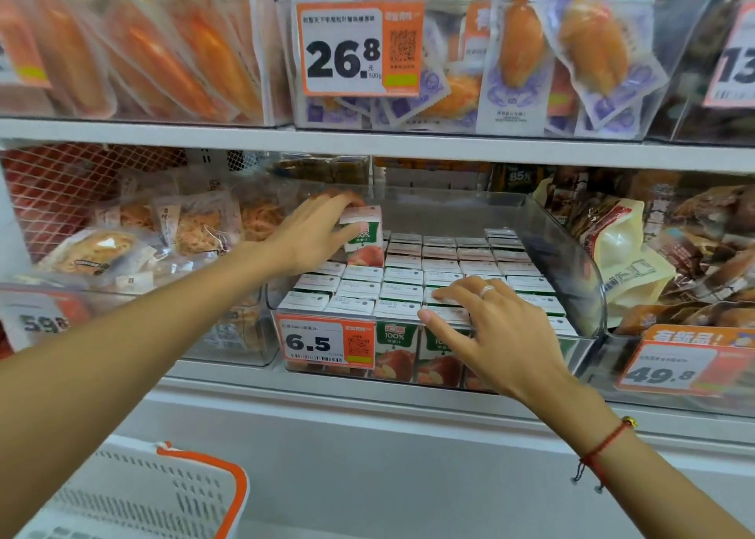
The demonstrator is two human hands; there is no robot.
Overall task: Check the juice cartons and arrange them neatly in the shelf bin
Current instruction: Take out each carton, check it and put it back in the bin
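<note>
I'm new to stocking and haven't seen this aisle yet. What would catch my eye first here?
Probably the clear shelf bin at centre, packed with rows of juice cartons, and the left hand holding one apple juice carton above the back-left rows. The right hand rests flat on the front cartons. The orange 6.5 price tag on the bin's front and the bigger 26.8 tag above also stand out.

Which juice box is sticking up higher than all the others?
The carton the left hand grips, at the bin's back left. It stands raised above the flat rows of cartons.
</note>
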